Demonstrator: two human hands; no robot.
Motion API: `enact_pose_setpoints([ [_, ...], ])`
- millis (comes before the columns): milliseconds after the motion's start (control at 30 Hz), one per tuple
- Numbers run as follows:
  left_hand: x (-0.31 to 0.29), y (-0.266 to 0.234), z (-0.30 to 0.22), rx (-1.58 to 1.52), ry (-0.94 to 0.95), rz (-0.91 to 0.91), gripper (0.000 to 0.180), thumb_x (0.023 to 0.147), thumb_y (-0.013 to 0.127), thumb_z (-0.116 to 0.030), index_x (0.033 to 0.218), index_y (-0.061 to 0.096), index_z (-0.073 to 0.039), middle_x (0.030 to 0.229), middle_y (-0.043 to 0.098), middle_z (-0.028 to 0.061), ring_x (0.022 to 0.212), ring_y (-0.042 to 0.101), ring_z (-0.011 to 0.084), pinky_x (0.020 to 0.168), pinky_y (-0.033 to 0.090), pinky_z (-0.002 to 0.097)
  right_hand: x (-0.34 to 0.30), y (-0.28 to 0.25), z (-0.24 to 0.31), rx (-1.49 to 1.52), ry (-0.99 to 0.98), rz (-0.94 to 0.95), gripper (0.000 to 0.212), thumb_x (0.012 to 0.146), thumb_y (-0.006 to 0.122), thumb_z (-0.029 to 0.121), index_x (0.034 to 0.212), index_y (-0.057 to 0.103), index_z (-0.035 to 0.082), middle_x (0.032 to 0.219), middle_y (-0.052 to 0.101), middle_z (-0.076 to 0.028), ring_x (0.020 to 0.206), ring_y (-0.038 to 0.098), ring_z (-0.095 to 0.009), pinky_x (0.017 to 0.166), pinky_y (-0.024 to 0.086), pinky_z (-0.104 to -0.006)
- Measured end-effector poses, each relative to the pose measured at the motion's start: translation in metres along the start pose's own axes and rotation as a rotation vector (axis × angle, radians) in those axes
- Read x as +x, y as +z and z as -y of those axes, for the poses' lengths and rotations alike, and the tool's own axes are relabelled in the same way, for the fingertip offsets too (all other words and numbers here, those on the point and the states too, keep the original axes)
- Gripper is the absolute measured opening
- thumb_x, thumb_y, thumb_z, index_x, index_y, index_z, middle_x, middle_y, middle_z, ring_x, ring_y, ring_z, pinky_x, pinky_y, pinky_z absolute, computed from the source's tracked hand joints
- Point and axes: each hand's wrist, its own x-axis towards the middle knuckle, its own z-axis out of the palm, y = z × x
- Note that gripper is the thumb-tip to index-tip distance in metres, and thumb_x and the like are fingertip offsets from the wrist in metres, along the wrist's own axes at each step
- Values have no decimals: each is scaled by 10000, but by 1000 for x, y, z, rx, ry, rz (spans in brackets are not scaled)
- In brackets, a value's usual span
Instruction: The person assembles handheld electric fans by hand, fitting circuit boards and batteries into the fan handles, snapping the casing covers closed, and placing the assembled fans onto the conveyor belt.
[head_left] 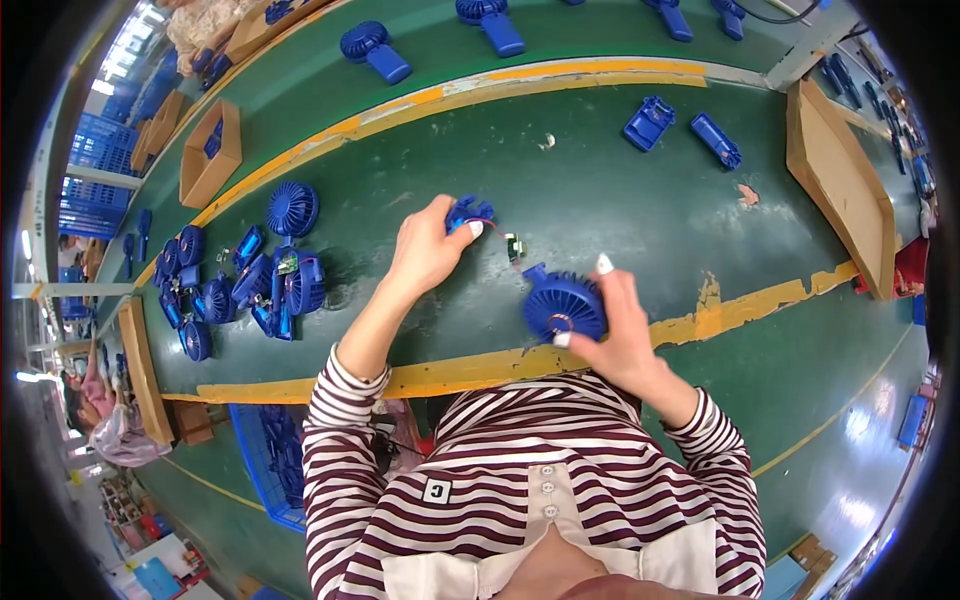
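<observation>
My left hand (424, 246) is closed around a blue plastic handle part (466, 212), its thumb on the near side. A round, ribbed blue fan head (562, 304) is gripped in my right hand (628, 335), with the thumb at its lower edge and a finger raised above. Between the two parts lies a small green circuit board (514, 246). Thin red wire runs from the left part toward the board. My palms and fingers hide portions of both parts.
Several blue fan assemblies (305, 288) are heaped at the left of the green table. Two blue handle shells, one an open shell (650, 124), lie far right. A cardboard tray (840, 190) borders the right end. Beyond the yellow strip are finished-looking fans (376, 50) and a cardboard box (210, 165).
</observation>
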Motion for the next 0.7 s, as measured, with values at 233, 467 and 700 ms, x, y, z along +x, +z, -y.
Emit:
enact_pose_setpoints([
  [233,-70,8,16,-1163,-311,285,249,772,505,18,1018,549,22,881,639,153,771,638,216,709,525,319,51,-35,-34,785,176,-163,579,651,694,-19,1172,443,-42,1098,544,-109,1009,541,-186,883,442,-294],
  [467,-108,37,7,-1427,-570,232,296,859,561,-269,929,565,19,767,622,118,642,623,189,595,519,283,115,-19,-33,1045,302,211,354,852,590,259,1049,558,-34,1003,621,-131,901,610,-186,822,502,-309],
  [700,-101,42,-3,-1215,-633,180,180,766,626,-1,931,555,7,769,631,98,606,606,146,527,497,249,137,18,3,965,322,466,301,882,545,239,1012,580,-29,941,636,-113,860,620,-157,780,504,-271],
])
